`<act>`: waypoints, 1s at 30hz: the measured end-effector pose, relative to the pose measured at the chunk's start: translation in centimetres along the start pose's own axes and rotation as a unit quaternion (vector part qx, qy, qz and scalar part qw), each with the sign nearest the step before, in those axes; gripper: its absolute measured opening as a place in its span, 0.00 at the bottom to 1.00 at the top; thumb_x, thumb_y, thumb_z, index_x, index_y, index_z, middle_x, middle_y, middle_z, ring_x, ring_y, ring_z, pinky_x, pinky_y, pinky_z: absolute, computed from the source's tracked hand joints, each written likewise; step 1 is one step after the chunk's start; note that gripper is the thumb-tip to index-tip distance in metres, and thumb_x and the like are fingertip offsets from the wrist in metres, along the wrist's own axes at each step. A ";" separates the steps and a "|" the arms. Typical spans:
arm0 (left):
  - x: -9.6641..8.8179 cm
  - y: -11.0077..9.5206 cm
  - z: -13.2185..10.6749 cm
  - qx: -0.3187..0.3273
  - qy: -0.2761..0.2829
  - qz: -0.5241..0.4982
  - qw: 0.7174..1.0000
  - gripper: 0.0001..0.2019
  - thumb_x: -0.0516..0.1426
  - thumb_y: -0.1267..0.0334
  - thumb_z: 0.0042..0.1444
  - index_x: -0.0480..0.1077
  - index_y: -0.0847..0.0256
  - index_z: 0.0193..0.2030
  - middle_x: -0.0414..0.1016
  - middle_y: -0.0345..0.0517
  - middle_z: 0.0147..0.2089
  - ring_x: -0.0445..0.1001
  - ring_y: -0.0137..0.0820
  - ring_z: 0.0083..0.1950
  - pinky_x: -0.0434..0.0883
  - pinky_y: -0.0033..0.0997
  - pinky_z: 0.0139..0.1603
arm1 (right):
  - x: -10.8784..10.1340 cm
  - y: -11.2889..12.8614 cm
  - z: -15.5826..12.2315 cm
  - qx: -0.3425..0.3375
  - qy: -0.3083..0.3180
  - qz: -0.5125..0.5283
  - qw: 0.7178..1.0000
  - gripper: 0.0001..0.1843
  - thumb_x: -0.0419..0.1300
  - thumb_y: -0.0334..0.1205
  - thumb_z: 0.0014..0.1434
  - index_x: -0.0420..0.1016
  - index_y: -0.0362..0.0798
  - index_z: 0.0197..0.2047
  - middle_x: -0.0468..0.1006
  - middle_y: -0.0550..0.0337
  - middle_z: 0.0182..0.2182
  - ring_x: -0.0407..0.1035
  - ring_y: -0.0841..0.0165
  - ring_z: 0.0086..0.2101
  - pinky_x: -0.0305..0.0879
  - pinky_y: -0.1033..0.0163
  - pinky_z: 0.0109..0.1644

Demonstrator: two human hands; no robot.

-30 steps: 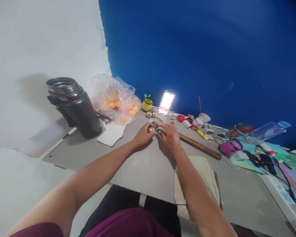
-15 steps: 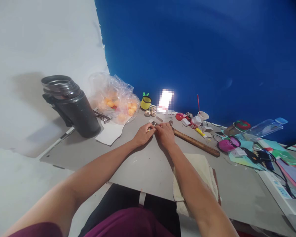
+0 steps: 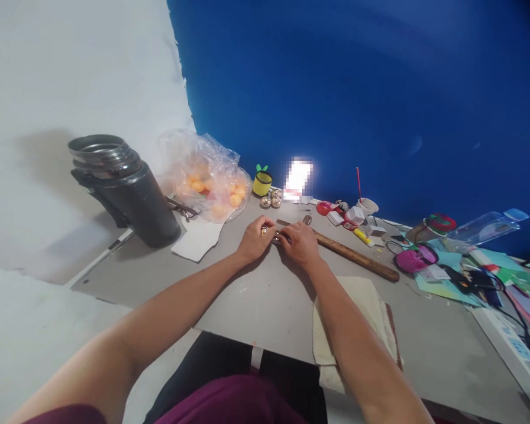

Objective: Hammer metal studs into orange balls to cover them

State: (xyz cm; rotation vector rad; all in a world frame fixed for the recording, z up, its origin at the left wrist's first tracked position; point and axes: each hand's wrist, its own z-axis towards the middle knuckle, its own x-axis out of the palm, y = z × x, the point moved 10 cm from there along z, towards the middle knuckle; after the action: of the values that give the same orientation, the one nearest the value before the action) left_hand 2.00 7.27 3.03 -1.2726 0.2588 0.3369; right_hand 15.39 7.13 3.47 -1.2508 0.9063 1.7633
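My left hand and my right hand are close together over the middle of the table, fingers bent inward. Between their fingertips is a small shiny metallic piece, largely covered, and its kind cannot be made out. Both hands pinch it. A golden glint shows at the left fingers. Just beyond the right hand lies a hammer, its wooden handle running off to the right and its head partly hidden. Several glittery gold balls rest on the table behind the hands.
A dark open thermos stands at left beside a plastic bag of orange fruit. A yellow cup and a bright pixelated patch are at the back. Folded cloth lies under my right forearm. Small boxes, a bottle and cables clutter the right.
My hands have drawn slightly apart at the fingertips, the right one shifting a little to the right, so more of the small shiny piece shows. The camera view has shifted slightly.
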 end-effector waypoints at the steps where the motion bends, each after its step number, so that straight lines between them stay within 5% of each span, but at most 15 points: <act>1: -0.1 0.1 0.0 -0.002 -0.004 0.006 1.000 0.04 0.56 0.61 0.57 0.70 0.58 0.36 0.79 0.42 0.38 0.75 0.34 0.42 0.71 0.35 0.49 | 0.0 -0.1 0.0 0.008 0.003 -0.008 1.000 0.16 0.55 0.45 0.72 0.83 0.50 0.45 0.83 0.51 0.43 0.68 0.58 0.46 0.57 0.55 0.49; 15: 0.9 1.1 0.1 -0.042 0.026 0.036 0.998 0.05 0.58 0.60 0.57 0.72 0.58 0.35 0.80 0.43 0.38 0.76 0.35 0.41 0.71 0.35 0.48 | 0.3 -0.3 0.4 0.060 0.090 0.001 0.994 0.15 0.56 0.43 0.72 0.85 0.56 0.49 0.84 0.54 0.45 0.73 0.60 0.48 0.59 0.58 0.50; 30: 1.4 0.9 0.0 -0.027 0.056 0.068 0.996 0.06 0.58 0.60 0.59 0.73 0.58 0.34 0.81 0.44 0.39 0.76 0.37 0.42 0.71 0.37 0.49 | 0.4 -1.1 0.6 0.066 0.007 0.049 0.997 0.13 0.56 0.37 0.71 0.83 0.51 0.48 0.83 0.53 0.43 0.73 0.61 0.48 0.62 0.59 0.51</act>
State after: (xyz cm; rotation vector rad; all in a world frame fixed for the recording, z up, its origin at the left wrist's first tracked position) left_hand 2.99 7.61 1.72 -1.3327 0.4367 0.3918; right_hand 16.06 8.21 3.08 -1.1529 1.0910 1.7407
